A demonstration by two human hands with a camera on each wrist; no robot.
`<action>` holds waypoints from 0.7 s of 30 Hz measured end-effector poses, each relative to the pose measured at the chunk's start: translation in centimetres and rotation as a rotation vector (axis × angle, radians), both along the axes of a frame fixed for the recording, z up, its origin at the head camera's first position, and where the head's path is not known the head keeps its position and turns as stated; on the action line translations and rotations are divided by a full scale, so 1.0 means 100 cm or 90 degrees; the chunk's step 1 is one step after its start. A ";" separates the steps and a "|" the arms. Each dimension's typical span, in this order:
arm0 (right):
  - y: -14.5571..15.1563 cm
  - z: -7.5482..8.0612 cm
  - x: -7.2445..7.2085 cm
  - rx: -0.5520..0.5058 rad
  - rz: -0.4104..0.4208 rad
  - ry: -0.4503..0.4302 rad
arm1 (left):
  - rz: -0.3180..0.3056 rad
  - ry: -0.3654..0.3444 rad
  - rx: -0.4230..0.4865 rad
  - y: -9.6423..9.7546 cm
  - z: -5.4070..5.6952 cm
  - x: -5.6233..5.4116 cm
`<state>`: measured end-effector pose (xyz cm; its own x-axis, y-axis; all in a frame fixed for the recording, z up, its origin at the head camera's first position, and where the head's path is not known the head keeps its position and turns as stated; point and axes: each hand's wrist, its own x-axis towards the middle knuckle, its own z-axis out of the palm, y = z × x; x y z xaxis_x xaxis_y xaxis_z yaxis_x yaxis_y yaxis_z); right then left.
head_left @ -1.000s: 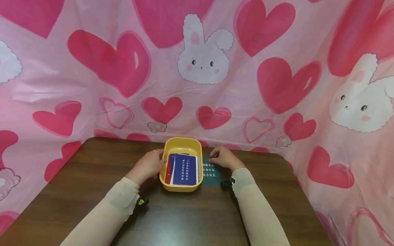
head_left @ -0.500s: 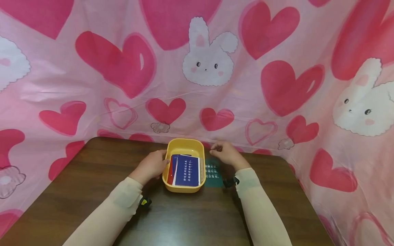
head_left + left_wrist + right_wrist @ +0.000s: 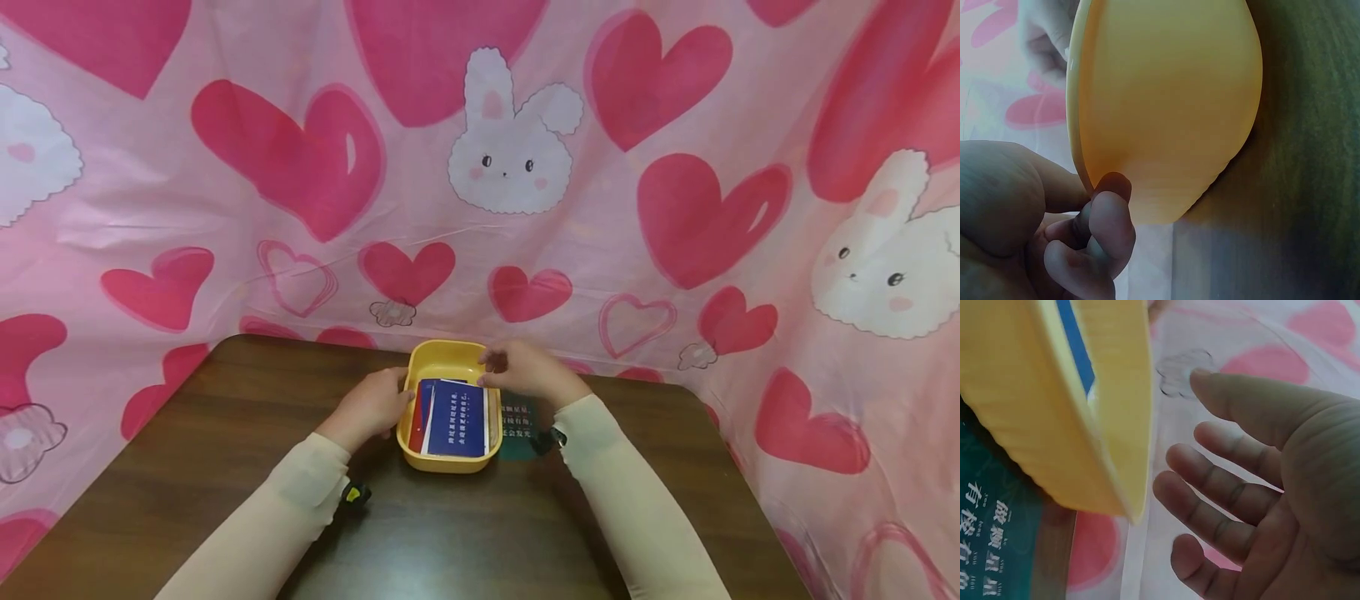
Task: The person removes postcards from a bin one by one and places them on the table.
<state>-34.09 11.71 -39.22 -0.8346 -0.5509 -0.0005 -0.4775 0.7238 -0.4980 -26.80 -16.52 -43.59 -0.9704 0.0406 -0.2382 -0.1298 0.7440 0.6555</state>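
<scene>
The yellow tray (image 3: 450, 465) rests on the worktop (image 3: 420, 525). Only the head view shows the cards inside properly: a blue card (image 3: 455, 425) on top, a red card (image 3: 417, 427) peeking out towards 9 o'clock. The left wrist view offers just the tray's outer wall, but it makes the grip plain: the left hand (image 3: 371, 406) pinches the rim at 9 o'clock between thumb and bent fingers. The right hand (image 3: 534, 372) is by the tray's 2 o'clock corner; from the head view, contact is hard to judge, yet the right wrist view shows it apart from the wall, holding nothing, fingers loosely bent and thumb spread. That view also reveals lettering on the green card (image 3: 517, 450) beside the tray at 4 o'clock. The forearms come in from 7 and 5 o'clock.
</scene>
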 end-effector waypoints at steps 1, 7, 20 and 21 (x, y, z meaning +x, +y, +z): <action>-0.005 0.001 -0.001 0.019 0.012 -0.005 | 0.000 0.000 0.001 0.000 0.000 0.000; -0.033 0.002 -0.004 0.114 0.054 -0.070 | 0.003 -0.007 0.006 0.000 0.000 0.001; -0.079 -0.005 -0.006 0.310 0.088 -0.060 | -0.008 -0.006 0.020 -0.003 -0.001 0.001; -0.081 -0.005 -0.005 0.322 0.087 -0.056 | -0.007 -0.007 0.020 -0.003 -0.001 0.000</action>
<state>-34.62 3.64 -39.73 -0.7399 -0.5678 -0.3609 -0.5565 0.8179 -0.1460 -26.83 -16.78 -43.72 -0.9671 0.0597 -0.2472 -0.1285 0.7243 0.6774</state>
